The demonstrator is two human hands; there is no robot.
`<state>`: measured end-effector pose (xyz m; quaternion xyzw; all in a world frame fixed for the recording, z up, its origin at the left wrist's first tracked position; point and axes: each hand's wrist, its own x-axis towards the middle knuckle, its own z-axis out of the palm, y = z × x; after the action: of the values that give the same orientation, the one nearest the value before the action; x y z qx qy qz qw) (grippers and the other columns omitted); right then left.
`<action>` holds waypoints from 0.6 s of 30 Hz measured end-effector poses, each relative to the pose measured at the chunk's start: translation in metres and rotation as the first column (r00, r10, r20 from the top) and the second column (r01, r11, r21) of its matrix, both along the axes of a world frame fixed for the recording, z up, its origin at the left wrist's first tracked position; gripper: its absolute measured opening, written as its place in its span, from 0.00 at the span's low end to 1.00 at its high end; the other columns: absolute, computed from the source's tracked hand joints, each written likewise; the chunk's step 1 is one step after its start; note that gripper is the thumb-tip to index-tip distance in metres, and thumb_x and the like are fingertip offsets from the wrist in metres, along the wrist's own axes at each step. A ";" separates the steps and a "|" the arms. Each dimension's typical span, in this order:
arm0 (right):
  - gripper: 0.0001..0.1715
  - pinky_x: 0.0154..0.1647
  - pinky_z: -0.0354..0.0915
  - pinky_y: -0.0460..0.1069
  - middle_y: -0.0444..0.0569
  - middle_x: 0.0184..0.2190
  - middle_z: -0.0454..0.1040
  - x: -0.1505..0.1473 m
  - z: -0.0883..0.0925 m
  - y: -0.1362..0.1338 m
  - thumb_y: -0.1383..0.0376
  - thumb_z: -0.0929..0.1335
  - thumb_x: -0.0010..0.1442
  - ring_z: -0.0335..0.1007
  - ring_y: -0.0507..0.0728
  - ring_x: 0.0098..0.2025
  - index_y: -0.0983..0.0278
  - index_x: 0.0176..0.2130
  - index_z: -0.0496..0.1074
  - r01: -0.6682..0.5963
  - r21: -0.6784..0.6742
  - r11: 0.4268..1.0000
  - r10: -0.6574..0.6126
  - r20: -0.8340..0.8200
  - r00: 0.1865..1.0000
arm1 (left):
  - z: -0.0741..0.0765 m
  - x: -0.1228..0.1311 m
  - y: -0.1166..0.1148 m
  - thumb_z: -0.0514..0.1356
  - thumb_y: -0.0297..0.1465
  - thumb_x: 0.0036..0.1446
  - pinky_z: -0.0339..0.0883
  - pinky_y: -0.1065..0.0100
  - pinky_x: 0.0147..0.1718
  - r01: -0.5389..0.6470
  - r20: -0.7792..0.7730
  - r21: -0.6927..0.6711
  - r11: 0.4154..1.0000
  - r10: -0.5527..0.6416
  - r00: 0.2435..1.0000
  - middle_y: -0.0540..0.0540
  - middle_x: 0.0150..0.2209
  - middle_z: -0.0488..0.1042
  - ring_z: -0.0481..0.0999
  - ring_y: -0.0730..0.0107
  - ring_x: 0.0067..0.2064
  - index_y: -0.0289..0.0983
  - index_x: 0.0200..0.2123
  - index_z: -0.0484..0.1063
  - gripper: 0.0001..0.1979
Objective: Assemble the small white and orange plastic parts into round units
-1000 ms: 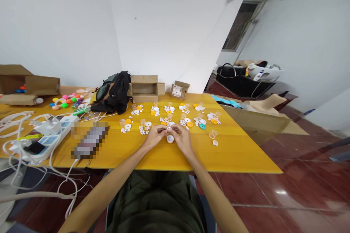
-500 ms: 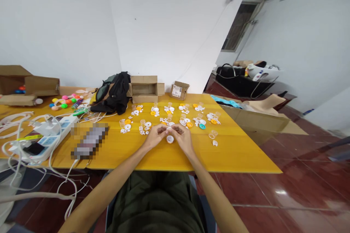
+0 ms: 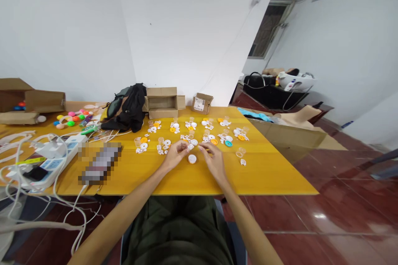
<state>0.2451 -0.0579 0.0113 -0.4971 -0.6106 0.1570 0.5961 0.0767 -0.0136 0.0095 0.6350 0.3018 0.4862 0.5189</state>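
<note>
My left hand (image 3: pixel 174 155) hovers over the yellow table (image 3: pixel 267 174) with its fingers curled, pinching a tiny white piece that I cannot make out. My right hand (image 3: pixel 213 158) lies just to the right of it, fingers loosely bent, apart from the left hand. Between the two hands a small white round cap (image 3: pixel 192 158) sits on the table. Beyond them lie several groups of small white, orange and teal round parts (image 3: pixel 214 134) with small clear cups. One clear cup (image 3: pixel 239 152) stands alone to the right.
A black bag (image 3: pixel 129 107), open cardboard boxes (image 3: pixel 163 101) and a smaller box (image 3: pixel 202 102) stand at the table's far edge. Power strips and white cables (image 3: pixel 46 153) cover the left, with coloured balls (image 3: pixel 71 118) behind. A large cardboard box (image 3: pixel 292 132) sits right of the table.
My hands were joined over the white cap; now they have drawn apart, the right one moving to the right. The view has shifted slightly.
</note>
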 end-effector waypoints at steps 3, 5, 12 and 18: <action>0.18 0.36 0.70 0.53 0.52 0.34 0.80 0.028 -0.009 -0.015 0.55 0.63 0.66 0.75 0.60 0.36 0.59 0.36 0.79 0.182 0.109 0.977 -0.199 0.183 0.963 | 0.001 -0.001 0.000 0.70 0.38 0.50 0.72 0.66 0.41 -0.022 0.013 -0.020 1.000 0.022 1.000 0.48 0.33 0.78 0.78 0.67 0.36 0.38 0.39 0.76 0.15; 0.17 0.42 0.70 0.56 0.53 0.36 0.79 0.053 -0.016 -0.027 0.57 0.62 0.66 0.74 0.61 0.38 0.59 0.37 0.78 0.327 0.179 0.928 -0.367 0.290 0.884 | 0.002 -0.001 -0.001 0.68 0.37 0.52 0.72 0.67 0.39 -0.021 0.024 -0.038 0.999 0.022 0.999 0.48 0.33 0.78 0.78 0.68 0.35 0.38 0.44 0.77 0.16; 0.14 0.41 0.66 0.58 0.60 0.41 0.76 0.113 -0.038 -0.051 0.63 0.63 0.63 0.72 0.65 0.39 0.62 0.42 0.77 0.639 0.069 0.766 -0.538 0.613 0.579 | 0.004 -0.004 0.000 0.66 0.37 0.54 0.70 0.67 0.36 -0.017 0.071 -0.088 0.996 0.023 0.997 0.48 0.30 0.78 0.76 0.69 0.31 0.37 0.41 0.79 0.13; 0.15 0.38 0.66 0.56 0.59 0.36 0.76 0.110 -0.044 -0.045 0.66 0.62 0.63 0.73 0.64 0.36 0.62 0.38 0.77 0.594 -0.034 0.804 -0.441 0.635 0.634 | 0.006 -0.004 -0.001 0.68 0.39 0.52 0.69 0.68 0.33 -0.015 0.123 -0.130 0.991 0.031 0.992 0.48 0.29 0.78 0.75 0.71 0.28 0.37 0.39 0.79 0.14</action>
<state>0.3553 -0.1024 -0.0324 -0.7433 -0.5725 -0.1147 0.3264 0.0723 -0.0146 0.0151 0.5653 0.3068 0.5104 0.5708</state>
